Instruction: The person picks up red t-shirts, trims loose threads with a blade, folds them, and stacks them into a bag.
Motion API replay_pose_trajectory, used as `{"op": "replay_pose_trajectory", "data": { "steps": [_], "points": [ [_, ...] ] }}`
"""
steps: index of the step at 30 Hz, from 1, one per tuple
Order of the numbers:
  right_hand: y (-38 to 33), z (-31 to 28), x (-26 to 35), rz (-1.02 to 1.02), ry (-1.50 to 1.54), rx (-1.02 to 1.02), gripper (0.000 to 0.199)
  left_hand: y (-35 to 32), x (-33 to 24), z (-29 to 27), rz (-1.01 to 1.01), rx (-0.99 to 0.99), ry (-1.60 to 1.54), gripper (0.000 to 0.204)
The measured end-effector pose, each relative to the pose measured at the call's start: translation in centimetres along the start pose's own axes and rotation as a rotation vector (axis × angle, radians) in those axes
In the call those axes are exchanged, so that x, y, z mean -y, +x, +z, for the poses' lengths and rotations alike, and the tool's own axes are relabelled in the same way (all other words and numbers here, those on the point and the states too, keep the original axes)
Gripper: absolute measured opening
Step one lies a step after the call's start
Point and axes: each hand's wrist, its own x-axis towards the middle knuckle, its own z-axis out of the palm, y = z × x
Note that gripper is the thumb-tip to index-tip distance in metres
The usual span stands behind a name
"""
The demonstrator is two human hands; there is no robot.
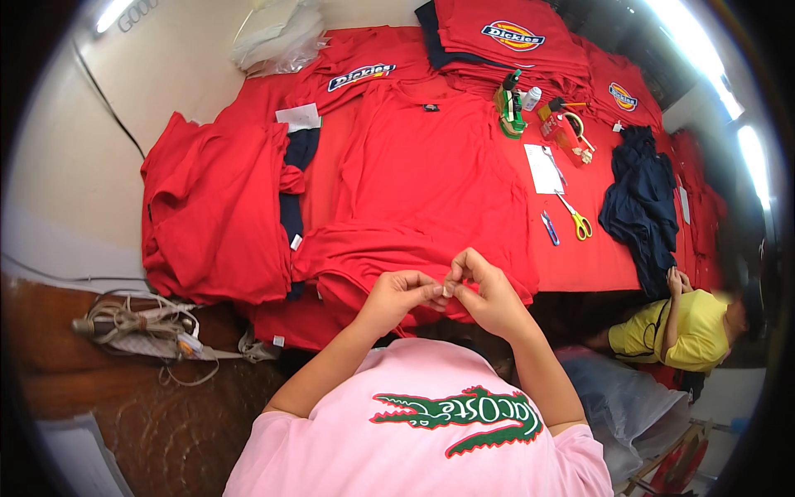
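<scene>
My left hand (397, 296) and my right hand (490, 298) meet fingertip to fingertip in front of my chest. Both are closed in a pinch on a tiny pale bit, too small to name. Just beyond and below them, a red T-shirt (431, 170) lies spread on the table, its collar at the far end and its near edge bunched beside my hands. To its right are yellow-handled scissors (582, 225) and a small blue tool, perhaps thread snips (550, 229).
Red shirts lie heaped at left (215, 207) and stacked at back (513, 37). White paper (544, 169), a green holder (509, 108) and red box (566, 132) stand right of centre. Near a dark garment (639, 203) works a person in yellow (694, 331). Coiled cords (145, 323) hang at left.
</scene>
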Motion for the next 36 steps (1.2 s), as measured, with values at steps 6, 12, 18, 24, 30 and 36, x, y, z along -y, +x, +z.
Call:
{"op": "replay_pose_trajectory", "data": {
  "steps": [6,12,18,24,30,36],
  "points": [
    [0.6,0.4,-0.3,0.153,-0.117,0.061,0.014,1.3,1.3,-1.5,0.005,0.042,0.204,0.009],
    [1.6,0.8,0.1,0.019,-0.347,0.049,0.017,1.8,1.7,-2.2,0.200,0.022,0.460,0.005],
    [2.4,2.1,0.9,-0.100,-0.478,-0.092,0.021,1.4,-0.3,-3.9,0.193,0.038,0.452,0.005],
    [2.3,4.7,-2.0,0.171,0.193,-0.156,0.028,0.5,-0.6,-6.6,0.125,0.001,0.247,0.007],
    [3.3,6.1,-2.7,0.219,0.360,-0.118,0.011,-0.1,-0.4,-7.2,0.091,0.029,0.225,0.008],
    [2.9,7.8,-2.0,0.023,0.164,-0.215,0.004,0.9,1.1,-7.6,-0.001,-0.040,0.079,0.025]
  ]
}}
